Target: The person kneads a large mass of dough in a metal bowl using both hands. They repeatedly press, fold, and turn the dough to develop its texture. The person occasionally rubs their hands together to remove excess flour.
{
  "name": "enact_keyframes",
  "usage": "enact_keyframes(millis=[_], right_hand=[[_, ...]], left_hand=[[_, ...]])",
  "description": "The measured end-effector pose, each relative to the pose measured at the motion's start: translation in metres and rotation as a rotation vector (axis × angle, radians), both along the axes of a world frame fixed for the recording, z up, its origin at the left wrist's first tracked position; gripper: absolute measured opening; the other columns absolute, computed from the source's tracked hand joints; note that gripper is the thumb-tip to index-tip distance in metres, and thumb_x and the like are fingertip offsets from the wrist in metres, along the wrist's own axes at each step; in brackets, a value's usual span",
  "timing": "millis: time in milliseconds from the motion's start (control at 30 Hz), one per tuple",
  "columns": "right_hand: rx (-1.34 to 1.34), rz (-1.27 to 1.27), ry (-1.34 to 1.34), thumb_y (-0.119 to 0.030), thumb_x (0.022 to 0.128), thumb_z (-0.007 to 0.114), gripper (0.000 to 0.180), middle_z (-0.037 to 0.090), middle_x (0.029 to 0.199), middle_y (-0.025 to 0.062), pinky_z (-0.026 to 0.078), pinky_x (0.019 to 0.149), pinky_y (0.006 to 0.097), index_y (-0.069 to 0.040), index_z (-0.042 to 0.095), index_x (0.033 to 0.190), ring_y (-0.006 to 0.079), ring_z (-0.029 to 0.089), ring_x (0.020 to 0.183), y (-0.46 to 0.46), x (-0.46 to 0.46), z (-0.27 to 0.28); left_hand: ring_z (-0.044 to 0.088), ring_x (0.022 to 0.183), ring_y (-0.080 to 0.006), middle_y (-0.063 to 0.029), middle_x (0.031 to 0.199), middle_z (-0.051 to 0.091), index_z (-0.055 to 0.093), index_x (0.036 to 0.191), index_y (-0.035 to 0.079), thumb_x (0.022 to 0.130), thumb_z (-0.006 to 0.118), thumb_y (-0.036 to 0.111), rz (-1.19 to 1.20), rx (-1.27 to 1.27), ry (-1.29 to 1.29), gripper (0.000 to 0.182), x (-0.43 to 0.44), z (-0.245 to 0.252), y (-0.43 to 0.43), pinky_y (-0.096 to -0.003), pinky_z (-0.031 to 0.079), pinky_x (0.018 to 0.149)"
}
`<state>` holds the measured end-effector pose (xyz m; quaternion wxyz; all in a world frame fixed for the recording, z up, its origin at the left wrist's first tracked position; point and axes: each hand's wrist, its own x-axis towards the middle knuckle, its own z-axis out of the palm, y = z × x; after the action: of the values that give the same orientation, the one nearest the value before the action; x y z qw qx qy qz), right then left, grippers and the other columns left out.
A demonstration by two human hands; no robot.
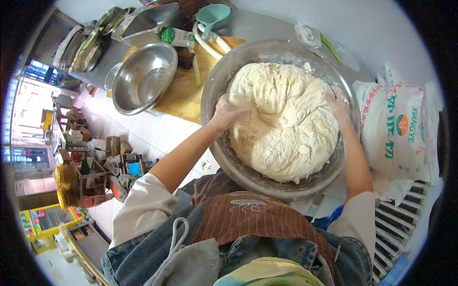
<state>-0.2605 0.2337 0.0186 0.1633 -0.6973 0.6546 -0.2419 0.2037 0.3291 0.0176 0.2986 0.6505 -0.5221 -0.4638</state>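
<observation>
A big mass of pale, floury dough (282, 143) fills most of a wide metal basin (223, 153). Folds run across its upper part and gather at a dent near the middle. My left hand (229, 113), blurred by motion, grips the dough's left side, thumb over the top and some fingers hidden between dough and basin wall. Opposite it, my right hand (337, 102) has hold of the dough's right edge, its fingertips partly sunk out of sight. Both hands are dusted with flour. Dry flour and scraps cling to the basin's inner wall.
Left of the basin, a steel bowl (145, 78) overlaps a wooden board (182, 102). Beyond lie a green-and-white packet (177, 37), a teal ladle (213, 16) and a metal scoop-like container (150, 23). Printed flour sacks (390, 128) stand right, above a slatted rack (400, 218).
</observation>
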Motion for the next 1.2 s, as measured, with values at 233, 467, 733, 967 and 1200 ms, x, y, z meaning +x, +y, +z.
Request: enact_keyframes(millis=[233,467,733,967,1200], right_hand=[[0.272,-0.036,0.165,-0.061,0.1,0.05,0.079,0.042,0.154,0.0311,0.035,0.117,0.0431,-0.007,0.038,0.157,0.0436,0.046,0.139,0.002,-0.025,-0.063],[0.553,-0.439,0.163,-0.051,0.105,0.043,0.066,0.053,0.142,0.034,0.045,0.105,0.0521,-0.005,0.041,0.153,0.0458,0.057,0.128,0.103,0.039,-0.005],[0.41,-0.254,0.185,-0.037,0.1,0.057,0.049,0.072,0.109,0.0277,0.052,0.091,0.0485,0.004,0.06,0.127,0.0416,0.069,0.105,0.209,0.099,0.045],[0.201,-0.26,0.258,-0.036,0.099,0.06,0.038,0.072,0.095,0.0155,0.052,0.083,0.0409,0.0,0.072,0.105,0.0308,0.07,0.093,0.145,0.004,0.03],[0.378,-0.577,-0.97,-0.057,0.098,0.063,0.068,0.065,0.132,0.0033,0.048,0.1,0.0339,-0.002,0.06,0.138,0.022,0.064,0.116,-0.057,-0.029,-0.034]], left_hand=[[0.037,0.146,-0.0405,-0.0262,0.159,0.033,0.004,0.163,0.012,0.08,0.085,0.034,0.382,0.283,-0.131,0.119,-0.059,-0.029,-0.042,-0.051,0.035,0.119],[0.035,0.145,-0.0467,-0.0209,0.158,0.036,0.022,0.159,0.016,0.087,0.076,0.035,0.287,0.178,-0.248,0.093,-0.086,-0.003,-0.118,-0.0559,0.035,0.118],[0.047,0.134,-0.0447,-0.0197,0.146,0.051,0.047,0.143,0.013,0.091,0.066,0.05,-0.677,-0.219,-0.474,0.067,-0.124,-0.029,-0.236,-0.0553,0.04,0.111],[0.062,0.123,-0.0354,-0.0171,0.136,0.065,0.068,0.13,0.01,0.099,0.057,0.054,-1.118,-0.699,-0.378,0.055,-0.101,-0.07,-0.276,-0.0504,0.05,0.101],[0.05,0.14,-0.0362,-0.0261,0.151,0.051,0.05,0.15,0.004,0.082,0.069,0.075,-0.686,-0.129,0.391,0.1,-0.113,-0.051,-0.275,-0.0431,0.037,0.12]])
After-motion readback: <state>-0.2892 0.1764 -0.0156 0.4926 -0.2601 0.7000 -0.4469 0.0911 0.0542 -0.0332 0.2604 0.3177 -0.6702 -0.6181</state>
